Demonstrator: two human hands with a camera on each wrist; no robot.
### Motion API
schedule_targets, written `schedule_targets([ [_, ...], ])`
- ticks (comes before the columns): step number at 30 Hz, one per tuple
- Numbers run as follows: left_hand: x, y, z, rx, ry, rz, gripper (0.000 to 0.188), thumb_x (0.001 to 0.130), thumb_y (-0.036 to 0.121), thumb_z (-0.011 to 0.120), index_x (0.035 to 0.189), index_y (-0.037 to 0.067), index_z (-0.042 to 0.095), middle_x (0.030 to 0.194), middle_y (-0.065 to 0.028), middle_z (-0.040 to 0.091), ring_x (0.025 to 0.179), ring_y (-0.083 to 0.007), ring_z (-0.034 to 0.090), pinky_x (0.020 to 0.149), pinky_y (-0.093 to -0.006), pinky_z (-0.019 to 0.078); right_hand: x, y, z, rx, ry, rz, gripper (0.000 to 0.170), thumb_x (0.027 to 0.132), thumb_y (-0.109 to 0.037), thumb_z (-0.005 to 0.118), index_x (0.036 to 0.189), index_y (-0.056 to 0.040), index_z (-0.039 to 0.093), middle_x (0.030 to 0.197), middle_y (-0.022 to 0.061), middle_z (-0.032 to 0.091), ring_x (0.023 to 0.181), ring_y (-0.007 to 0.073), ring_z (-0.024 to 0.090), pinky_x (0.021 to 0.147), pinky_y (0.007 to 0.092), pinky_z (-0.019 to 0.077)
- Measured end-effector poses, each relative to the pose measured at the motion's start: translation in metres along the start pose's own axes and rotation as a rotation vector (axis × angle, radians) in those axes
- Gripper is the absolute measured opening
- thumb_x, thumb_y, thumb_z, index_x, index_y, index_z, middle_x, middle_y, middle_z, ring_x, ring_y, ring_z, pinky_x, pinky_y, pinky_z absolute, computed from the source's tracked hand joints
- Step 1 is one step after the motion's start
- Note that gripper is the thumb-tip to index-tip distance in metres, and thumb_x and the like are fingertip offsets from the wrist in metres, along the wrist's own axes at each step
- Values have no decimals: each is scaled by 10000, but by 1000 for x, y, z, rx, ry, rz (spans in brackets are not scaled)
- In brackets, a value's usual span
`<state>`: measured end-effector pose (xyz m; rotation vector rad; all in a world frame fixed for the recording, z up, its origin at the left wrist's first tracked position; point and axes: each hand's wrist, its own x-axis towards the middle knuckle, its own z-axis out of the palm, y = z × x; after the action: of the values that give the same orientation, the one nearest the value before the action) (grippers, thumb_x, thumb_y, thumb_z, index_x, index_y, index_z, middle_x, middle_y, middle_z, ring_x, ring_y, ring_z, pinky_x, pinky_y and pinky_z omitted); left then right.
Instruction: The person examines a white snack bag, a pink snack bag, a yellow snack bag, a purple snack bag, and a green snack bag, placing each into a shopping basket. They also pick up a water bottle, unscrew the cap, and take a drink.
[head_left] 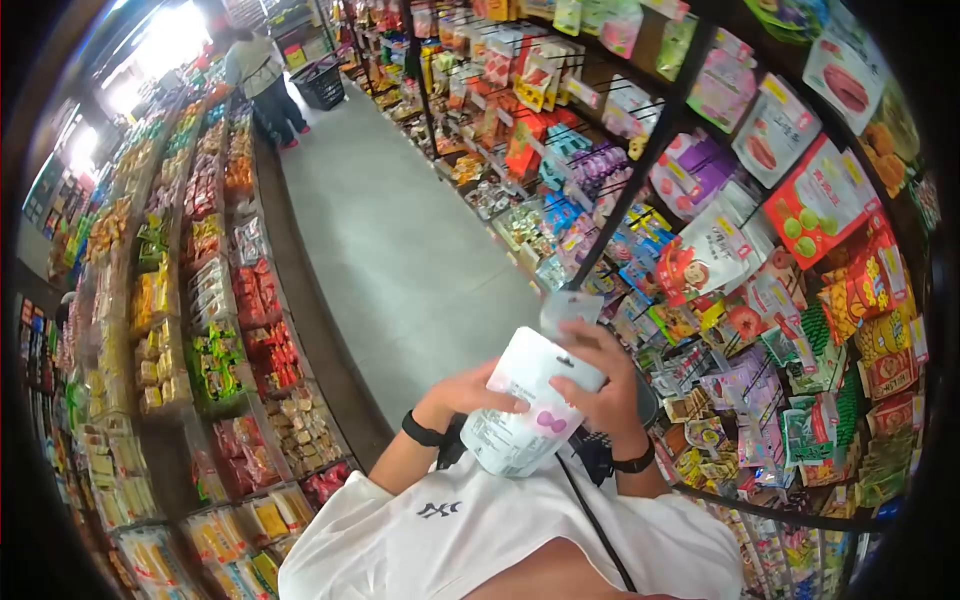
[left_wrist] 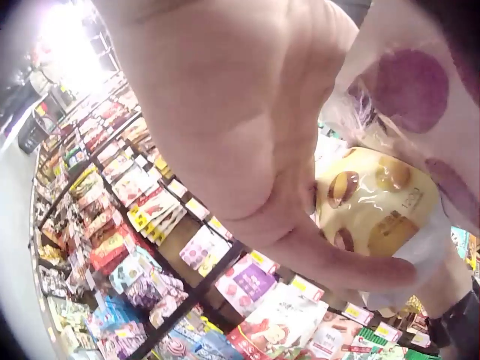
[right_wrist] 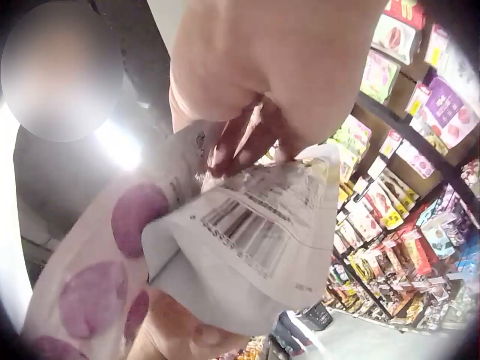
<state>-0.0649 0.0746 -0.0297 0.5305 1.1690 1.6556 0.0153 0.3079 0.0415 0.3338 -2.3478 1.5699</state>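
In front of the chest, both hands hold a white snack pouch (head_left: 525, 405) with purple prints and a hang hole at its top. The left hand (head_left: 478, 388) grips its left edge, the thumb lying over the face. At the top right the right hand (head_left: 605, 385) pinches it with the thumb. Behind it, a second pouch (head_left: 572, 312) shows by the right fingers. In the left wrist view this pouch (left_wrist: 375, 199) has a yellow front with fruit-like prints; from the right wrist, its white barcoded back (right_wrist: 247, 240) faces the camera.
A rack of hanging snack bags (head_left: 700, 260) rises close on the right. Bins of wrapped snacks (head_left: 210, 300) line the left. Between them the grey aisle floor (head_left: 390, 240) leads to a person (head_left: 262, 85) beside a black basket (head_left: 320, 85).
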Motion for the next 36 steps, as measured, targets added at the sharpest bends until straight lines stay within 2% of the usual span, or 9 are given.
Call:
schedule_targets([
  [4,-39,28,-30,-12,83,87,786,849,68,790,1547,-12,438,1439,-137,619,1328,-243,579,1133,-403,449,31,9,54,-81,81,-163,488,771,-45,847,1242,1,731,1475,176,551,1334,303,577,1127,410,460],
  [7,-64,36,-52,-62,170,157,792,852,90,787,1549,-11,423,1441,-138,612,1330,-243,571,1130,-405,447,59,12,99,170,263,-157,593,827,-97,822,1373,13,618,1564,163,432,1390,286,517,1129,419,452],
  [11,-84,35,-81,71,267,251,948,901,117,789,1659,52,224,1554,-110,479,1437,-226,444,1170,-398,384,76,28,128,285,162,76,656,964,-276,684,1503,16,452,1605,154,357,1451,271,435,1154,446,417],
  [14,-87,33,-96,-6,398,259,933,916,137,782,1656,43,222,1557,-120,473,1431,-229,448,1172,-398,381,79,18,141,433,81,197,703,967,-318,679,1531,8,415,1616,148,336,1454,265,422,1148,443,419],
  [15,-85,38,-99,-13,431,281,867,943,167,766,1629,26,255,1527,-125,499,1405,-229,477,1157,-391,400,79,26,142,235,67,204,713,966,-351,688,1521,14,427,1559,156,418,1388,266,499,1116,432,451],
  [18,-74,50,-107,-178,539,285,787,968,202,750,1590,17,305,1487,-129,532,1364,-226,517,1130,-387,432,74,32,143,400,-178,409,700,965,-347,697,1503,23,445,1462,167,523,1296,252,582,1069,404,490],
  [22,-56,54,-122,-133,598,263,720,998,239,725,1564,15,341,1454,-130,559,1321,-221,553,1096,-386,463,86,45,150,398,-111,427,611,973,-337,703,1407,62,540,1253,149,667,1070,189,684,924,335,553],
  [30,-4,86,-163,-17,508,127,615,1042,339,664,1504,-11,458,1392,-121,624,1275,-212,590,1077,-368,471,140,76,133,443,54,441,343,1050,-203,657,1245,79,669,1017,42,723,853,50,633,704,230,524],
  [36,54,102,-182,0,508,192,735,1044,325,650,1610,4,308,1470,-125,565,1326,-231,557,1120,-379,442,180,107,109,413,396,364,293,1039,-189,692,1184,65,713,941,9,714,756,13,593,617,191,470],
])
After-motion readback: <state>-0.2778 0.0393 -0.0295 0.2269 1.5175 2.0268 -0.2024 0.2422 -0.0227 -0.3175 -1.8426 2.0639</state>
